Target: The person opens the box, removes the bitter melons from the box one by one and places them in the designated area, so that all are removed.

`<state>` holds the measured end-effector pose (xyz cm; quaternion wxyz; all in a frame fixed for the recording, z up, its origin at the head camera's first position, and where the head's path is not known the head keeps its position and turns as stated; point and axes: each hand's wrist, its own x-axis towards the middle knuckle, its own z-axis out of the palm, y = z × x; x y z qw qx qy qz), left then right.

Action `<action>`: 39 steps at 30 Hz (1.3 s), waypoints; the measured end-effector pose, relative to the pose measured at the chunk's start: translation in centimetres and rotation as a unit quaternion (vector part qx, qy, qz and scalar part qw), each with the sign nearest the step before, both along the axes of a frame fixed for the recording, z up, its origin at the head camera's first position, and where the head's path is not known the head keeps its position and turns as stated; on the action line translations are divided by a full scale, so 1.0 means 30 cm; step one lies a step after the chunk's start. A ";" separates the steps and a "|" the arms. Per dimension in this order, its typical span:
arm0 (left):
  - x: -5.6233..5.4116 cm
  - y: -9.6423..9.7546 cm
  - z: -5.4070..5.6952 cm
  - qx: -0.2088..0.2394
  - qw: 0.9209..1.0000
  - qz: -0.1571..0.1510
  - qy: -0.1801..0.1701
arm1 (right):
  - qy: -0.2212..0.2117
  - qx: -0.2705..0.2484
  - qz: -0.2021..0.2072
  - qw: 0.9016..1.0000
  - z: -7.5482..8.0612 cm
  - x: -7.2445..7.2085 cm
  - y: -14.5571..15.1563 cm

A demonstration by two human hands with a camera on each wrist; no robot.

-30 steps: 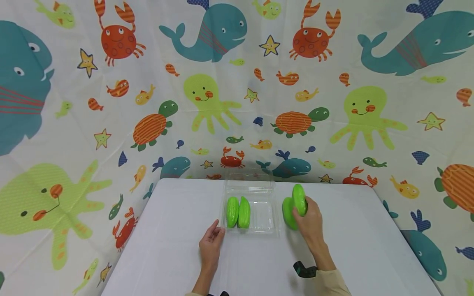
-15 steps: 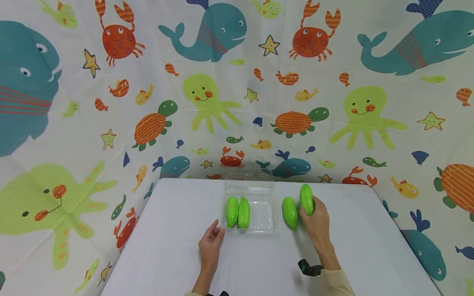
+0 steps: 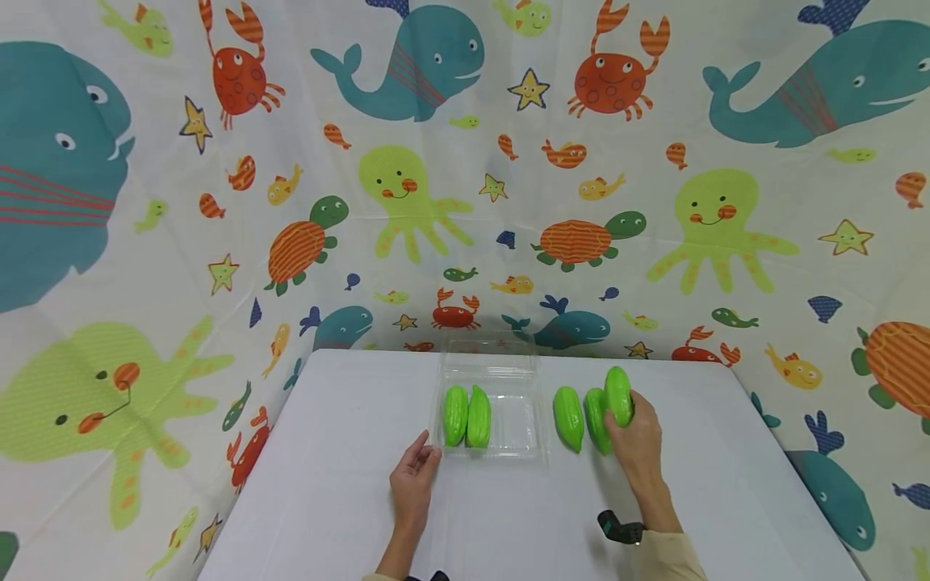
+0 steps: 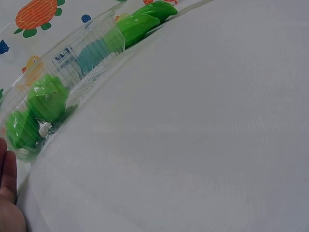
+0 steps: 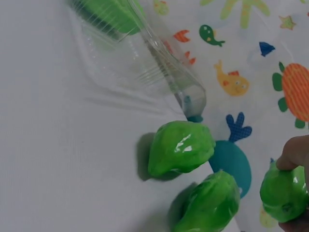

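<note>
My right hand grips a glossy green bitter melon, ridged and tapered. Fingers and thumb close round its sides, also seen at the right edge of the right wrist view. Two more melons lie on the table to its left: a nearer melon, partly covered by the held one, and a farther melon. A clear plastic box stands with its lid raised at the back; a pair of melons fills its left half. My left hand rests with relaxed fingers, fingertips right at the box's near left corner.
The white table ends at the back against a hanging sea-animal cloth. The box's raised clear lid stands close to that back edge. A black wrist camera sits on the right wrist.
My right hand has moved right with the bitter melon in its grip. A melon on the table, hidden behind it before, now shows. The left hand and the box have stayed put.
</note>
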<state>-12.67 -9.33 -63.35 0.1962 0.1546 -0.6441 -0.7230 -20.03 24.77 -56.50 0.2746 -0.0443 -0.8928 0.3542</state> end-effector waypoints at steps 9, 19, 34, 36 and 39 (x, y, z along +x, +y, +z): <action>0.002 -0.002 -0.005 -0.010 1.000 -0.003 0.009 | -0.015 -0.004 -0.005 1.000 -0.021 0.002 0.029; -0.009 -0.006 -0.029 -0.017 1.000 0.001 0.006 | -0.041 -0.007 -0.007 0.999 -0.048 -0.002 0.064; -0.005 -0.007 -0.023 -0.002 1.000 -0.010 0.003 | -0.081 0.005 0.000 0.997 -0.077 -0.018 0.104; -0.005 -0.005 -0.021 0.000 1.000 -0.010 0.005 | -0.081 0.006 0.002 0.997 -0.077 -0.019 0.108; -0.004 -0.004 -0.020 0.002 1.000 -0.010 0.005 | -0.080 0.008 0.003 0.997 -0.083 -0.022 0.115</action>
